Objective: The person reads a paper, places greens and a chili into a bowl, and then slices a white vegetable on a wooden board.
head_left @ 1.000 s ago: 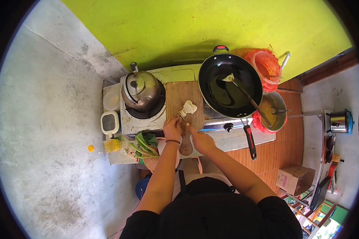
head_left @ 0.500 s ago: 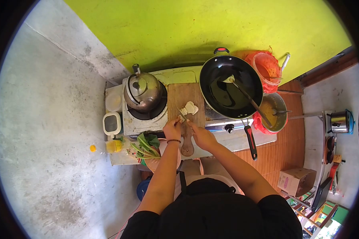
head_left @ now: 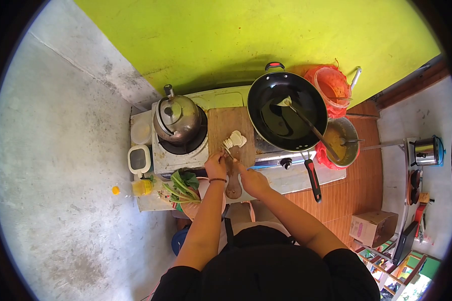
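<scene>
A wooden cutting board (head_left: 231, 118) lies on the stove with its handle toward me. Thin white slices (head_left: 235, 139) of some food are fanned out in a small pile on it. My right hand (head_left: 254, 182) is closed round the handle of a knife (head_left: 229, 153), its blade angled up and left toward the slices. Beside the blade, my left hand (head_left: 216, 166) has its fingers bent and drawn together at the board's left edge; what they pinch is too small to make out. Leafy green vegetables (head_left: 183, 184) rest in a pink basket (head_left: 204, 189) by my left wrist.
A metal kettle (head_left: 178, 120) stands on the left burner. Right of the board is a black wok (head_left: 271, 108) holding a spatula (head_left: 311, 125), its handle (head_left: 313, 180) jutting toward me. Beyond are a red-wrapped tub (head_left: 334, 85) and a metal bowl (head_left: 347, 133). An oil bottle (head_left: 141, 188) lies left.
The whole view has shifted slightly. The knife and both hands stay close together at the slices, with the blade's angle a little different.
</scene>
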A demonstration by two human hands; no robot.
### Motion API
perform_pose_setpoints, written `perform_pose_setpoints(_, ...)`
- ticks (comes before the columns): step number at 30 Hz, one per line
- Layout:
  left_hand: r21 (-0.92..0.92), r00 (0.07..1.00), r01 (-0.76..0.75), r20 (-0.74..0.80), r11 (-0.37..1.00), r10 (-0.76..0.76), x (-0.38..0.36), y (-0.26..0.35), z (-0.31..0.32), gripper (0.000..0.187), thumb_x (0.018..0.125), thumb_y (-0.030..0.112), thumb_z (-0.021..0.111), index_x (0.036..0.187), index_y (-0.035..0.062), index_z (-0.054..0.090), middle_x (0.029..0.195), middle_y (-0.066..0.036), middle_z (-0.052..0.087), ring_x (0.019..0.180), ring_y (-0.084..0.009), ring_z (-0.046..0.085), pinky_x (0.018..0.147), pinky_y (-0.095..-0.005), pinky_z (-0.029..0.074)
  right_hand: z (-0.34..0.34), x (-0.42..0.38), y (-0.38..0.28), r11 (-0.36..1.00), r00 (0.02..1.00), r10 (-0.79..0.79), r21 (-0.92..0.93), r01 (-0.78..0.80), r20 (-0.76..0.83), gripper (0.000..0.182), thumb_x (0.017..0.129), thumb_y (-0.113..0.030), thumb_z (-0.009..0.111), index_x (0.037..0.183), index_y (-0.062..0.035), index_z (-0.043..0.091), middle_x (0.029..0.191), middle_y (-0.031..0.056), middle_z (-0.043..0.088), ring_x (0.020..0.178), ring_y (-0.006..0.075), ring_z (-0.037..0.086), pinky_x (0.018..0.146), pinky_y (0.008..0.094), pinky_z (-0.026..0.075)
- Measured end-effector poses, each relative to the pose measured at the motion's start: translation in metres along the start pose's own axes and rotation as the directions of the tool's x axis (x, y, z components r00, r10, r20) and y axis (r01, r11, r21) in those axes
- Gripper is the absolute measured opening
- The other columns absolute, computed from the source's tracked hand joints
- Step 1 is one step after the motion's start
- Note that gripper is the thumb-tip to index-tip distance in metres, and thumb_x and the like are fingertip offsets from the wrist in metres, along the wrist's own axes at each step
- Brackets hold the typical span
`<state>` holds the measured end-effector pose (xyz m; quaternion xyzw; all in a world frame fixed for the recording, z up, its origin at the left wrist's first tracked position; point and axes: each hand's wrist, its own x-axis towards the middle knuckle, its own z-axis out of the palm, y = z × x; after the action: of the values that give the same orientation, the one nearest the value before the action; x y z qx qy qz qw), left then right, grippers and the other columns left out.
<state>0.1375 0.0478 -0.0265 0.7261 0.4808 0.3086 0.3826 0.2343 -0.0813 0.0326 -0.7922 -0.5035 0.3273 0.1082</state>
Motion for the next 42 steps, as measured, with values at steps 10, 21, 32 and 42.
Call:
perform_pose_setpoints(10,-0.132,0.995,0.091,-0.017,0.987,-0.094,0.003,-0.004,0.001,0.014,0.078,0.002,0.071,0.092,-0.0017,0.071,0.088,-0.017,0.069,0.078,-0.0297,0.069,0.072,-0.0339,0.053,-0.004,0.027,0.014,0.936,0.994,-0.105,0.333,0.110,-0.035,0.062,0.093,-0.013,0.051,0.149,-0.0189,0.025,0.089,0.0247,0.063,0.080,0.0431,0.064,0.071,0.0501,0.050)
perform_pose_setpoints(21,-0.027,1.000,0.029,0.008,0.999,-0.029,0.002,0.000,-0.005,0.016,0.079,-0.005,0.064,0.092,-0.0009,0.072,0.088,-0.016,0.069,0.081,-0.0296,0.069,0.076,-0.0340,0.053,-0.003,-0.007,0.005,0.978,0.987,-0.121,0.159,0.138,-0.110,0.061,0.093,-0.014,0.051,0.149,-0.0184,0.025,0.090,0.0249,0.063,0.086,0.0431,0.062,0.075,0.0516,0.049)
perform_pose_setpoints(32,-0.034,0.999,0.031,0.039,0.999,-0.029,0.004,-0.006,-0.007,0.010,0.080,-0.001,0.068,0.089,-0.0023,0.071,0.087,-0.016,0.070,0.079,-0.0294,0.068,0.074,-0.0332,0.053,0.001,0.003,-0.009,1.000,1.000,0.013,0.018,-0.013,0.020,0.069,0.090,-0.014,0.048,0.152,-0.0282,0.022,0.096,0.0268,0.062,0.086,0.0416,0.066,0.074,0.0494,0.053)
perform_pose_setpoints(42,-0.133,0.991,0.136,0.014,0.982,-0.136,0.002,-0.010,-0.004,0.013,0.080,0.000,0.070,0.093,-0.0014,0.072,0.085,-0.016,0.070,0.076,-0.0237,0.068,0.072,-0.0315,0.052,-0.003,0.007,-0.007,0.999,0.998,-0.032,0.036,0.034,-0.048,0.067,0.091,-0.016,0.051,0.151,-0.0284,0.023,0.094,0.0254,0.063,0.084,0.0421,0.065,0.073,0.0504,0.053)
